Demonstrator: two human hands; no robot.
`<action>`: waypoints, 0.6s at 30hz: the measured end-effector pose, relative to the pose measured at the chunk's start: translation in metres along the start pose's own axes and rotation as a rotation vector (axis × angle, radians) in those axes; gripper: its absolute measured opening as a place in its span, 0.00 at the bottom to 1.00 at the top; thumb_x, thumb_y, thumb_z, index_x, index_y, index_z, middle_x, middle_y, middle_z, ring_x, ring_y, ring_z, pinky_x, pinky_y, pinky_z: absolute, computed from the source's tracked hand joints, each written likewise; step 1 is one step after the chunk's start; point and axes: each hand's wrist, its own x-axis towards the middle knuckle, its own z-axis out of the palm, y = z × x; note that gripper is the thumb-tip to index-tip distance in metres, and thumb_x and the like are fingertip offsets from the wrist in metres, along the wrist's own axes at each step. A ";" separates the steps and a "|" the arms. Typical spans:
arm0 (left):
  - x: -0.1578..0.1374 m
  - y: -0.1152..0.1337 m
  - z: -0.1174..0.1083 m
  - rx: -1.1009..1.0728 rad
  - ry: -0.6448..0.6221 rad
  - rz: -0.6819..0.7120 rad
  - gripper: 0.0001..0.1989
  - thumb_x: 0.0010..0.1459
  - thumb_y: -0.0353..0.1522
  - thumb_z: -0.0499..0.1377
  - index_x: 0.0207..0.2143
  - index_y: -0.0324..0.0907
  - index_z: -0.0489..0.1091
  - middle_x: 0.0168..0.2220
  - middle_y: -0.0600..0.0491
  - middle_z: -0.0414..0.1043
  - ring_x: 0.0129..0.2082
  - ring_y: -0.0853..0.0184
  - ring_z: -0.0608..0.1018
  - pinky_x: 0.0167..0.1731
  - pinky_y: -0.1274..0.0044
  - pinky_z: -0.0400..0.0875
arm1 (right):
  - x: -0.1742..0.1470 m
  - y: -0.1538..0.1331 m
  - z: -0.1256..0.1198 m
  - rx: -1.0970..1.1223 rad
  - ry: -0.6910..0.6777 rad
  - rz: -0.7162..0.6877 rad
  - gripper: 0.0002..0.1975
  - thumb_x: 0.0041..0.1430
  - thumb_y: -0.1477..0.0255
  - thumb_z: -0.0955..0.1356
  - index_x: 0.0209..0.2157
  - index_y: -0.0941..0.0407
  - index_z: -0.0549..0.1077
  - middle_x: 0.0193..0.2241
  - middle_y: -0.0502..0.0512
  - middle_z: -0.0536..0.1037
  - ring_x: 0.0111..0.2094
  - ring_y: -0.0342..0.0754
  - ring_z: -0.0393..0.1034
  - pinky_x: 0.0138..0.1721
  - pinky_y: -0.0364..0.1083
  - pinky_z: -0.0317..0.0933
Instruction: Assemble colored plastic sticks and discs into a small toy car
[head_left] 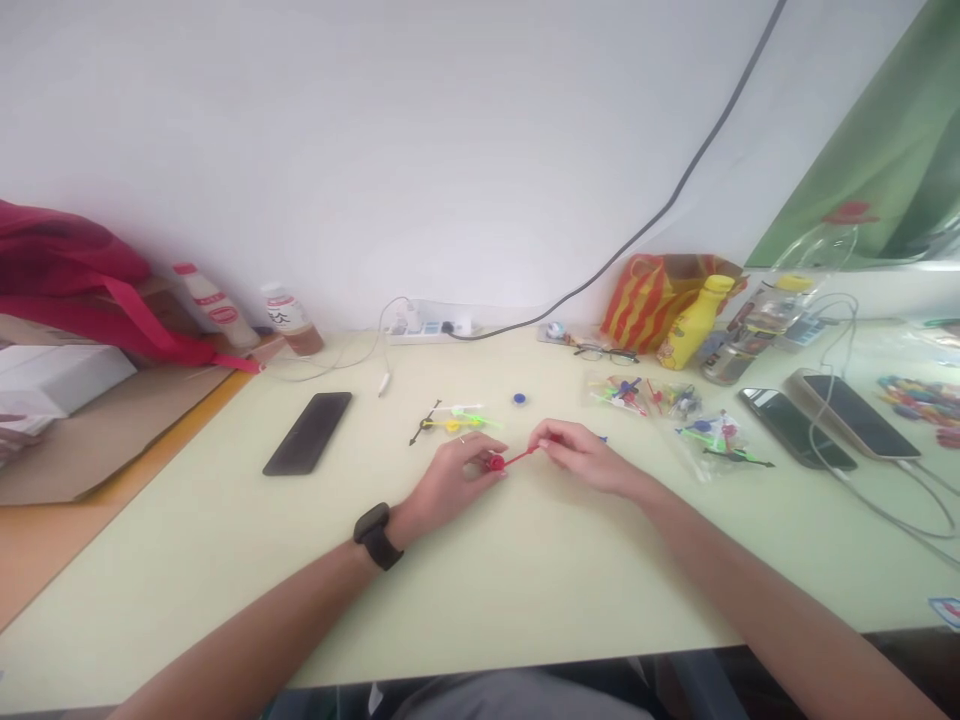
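A red plastic spinner arrow (521,457), slim with a round hub, is stretched between my hands above the table. Closed around its round red end is my left hand (457,475), which has a black watch on the wrist. The fingers of my right hand (581,455) pinch the thin far end and partly cover it. Just beyond my left hand lie several similar plastic arrows (452,425) in black, yellow, green and white. A small blue round piece (519,399) rests behind the hands, and a bit of blue shows beside my right hand.
Clear bags of coloured arrows (724,440) lie to the right, near two phones (862,415) with cables. A black phone (308,433) is on the left. Bottles (697,322), glasses (606,353) and a power strip (429,326) line the wall; cardboard (112,440) covers the left side.
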 end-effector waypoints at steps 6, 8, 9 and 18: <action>0.003 0.006 0.006 -0.207 0.040 -0.096 0.12 0.62 0.38 0.67 0.45 0.41 0.78 0.44 0.47 0.80 0.43 0.61 0.83 0.50 0.66 0.81 | 0.000 -0.010 0.020 0.302 0.020 -0.039 0.14 0.69 0.58 0.67 0.47 0.53 0.73 0.28 0.46 0.65 0.28 0.44 0.63 0.35 0.46 0.63; 0.003 0.008 0.007 -0.258 0.034 -0.134 0.13 0.61 0.39 0.68 0.45 0.41 0.78 0.43 0.47 0.81 0.42 0.61 0.84 0.49 0.66 0.81 | 0.000 -0.010 0.028 0.288 0.030 -0.051 0.15 0.68 0.57 0.68 0.48 0.52 0.72 0.29 0.47 0.69 0.29 0.45 0.66 0.35 0.46 0.66; 0.003 0.009 0.007 -0.282 0.029 -0.145 0.14 0.61 0.39 0.68 0.44 0.40 0.78 0.43 0.47 0.82 0.42 0.60 0.84 0.49 0.66 0.81 | 0.000 -0.010 0.031 0.268 0.039 -0.053 0.15 0.68 0.57 0.69 0.48 0.52 0.71 0.30 0.48 0.71 0.29 0.45 0.67 0.35 0.46 0.66; 0.002 0.012 0.008 -0.366 -0.022 -0.213 0.16 0.61 0.39 0.69 0.48 0.41 0.80 0.47 0.45 0.83 0.47 0.57 0.83 0.51 0.65 0.80 | 0.001 -0.002 0.036 0.031 0.118 -0.119 0.12 0.70 0.61 0.67 0.39 0.55 0.74 0.34 0.53 0.77 0.33 0.46 0.69 0.35 0.46 0.64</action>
